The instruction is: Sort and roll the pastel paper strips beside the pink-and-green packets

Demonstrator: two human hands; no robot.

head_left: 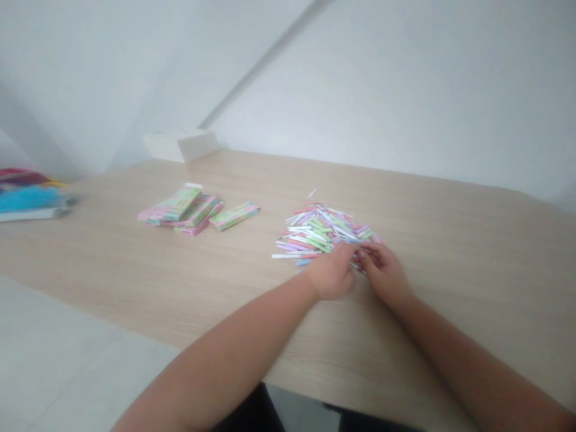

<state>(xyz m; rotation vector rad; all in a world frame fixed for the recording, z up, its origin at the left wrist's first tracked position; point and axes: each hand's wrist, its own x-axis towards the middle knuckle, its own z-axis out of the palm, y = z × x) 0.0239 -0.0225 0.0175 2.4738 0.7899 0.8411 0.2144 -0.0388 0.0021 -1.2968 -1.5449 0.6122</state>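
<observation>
A: While both hands sat at the heap of thin pastel sticks [317, 231] in the frame's centre, how were the fingers?

B: The left hand [330, 273] lay on the heap's near edge, its fingers together; the right hand [382, 273] curled just beside it, fingers bunched. Whether either pinched a stick, I couldn't tell.

A: And left of the heap?

B: Pastel cardboard boxes [198, 211] lay on the wooden tabletop [450, 282], with a white box [180, 145] at its far edge.

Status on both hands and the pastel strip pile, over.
Left hand, right hand touching near edge of thin pastel strip pile. Flat pink-and-green packets lying apart, to the left.
</observation>
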